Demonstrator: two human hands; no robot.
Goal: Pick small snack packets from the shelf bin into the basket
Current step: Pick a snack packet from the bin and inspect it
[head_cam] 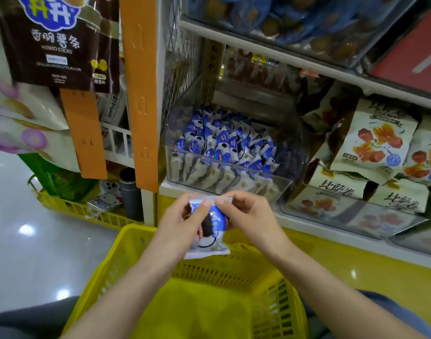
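A small blue-and-white snack packet (209, 231) with a dark cookie picture hangs upright between both hands, above the far rim of the yellow plastic basket (192, 307). My left hand (180, 221) grips its left side, thumb across the front. My right hand (246, 216) pinches its top right edge. Just beyond, a clear plastic shelf bin (224, 182) holds several packets of the same kind (224, 145). The visible floor of the basket is bare.
Beige snack bags (371, 148) fill the clear bins to the right. An orange shelf upright (141, 94) stands left of the bin, with a dark potato-stick bag (60, 42) hanging further left. A second yellow basket (82, 209) with goods sits on the shiny floor at left.
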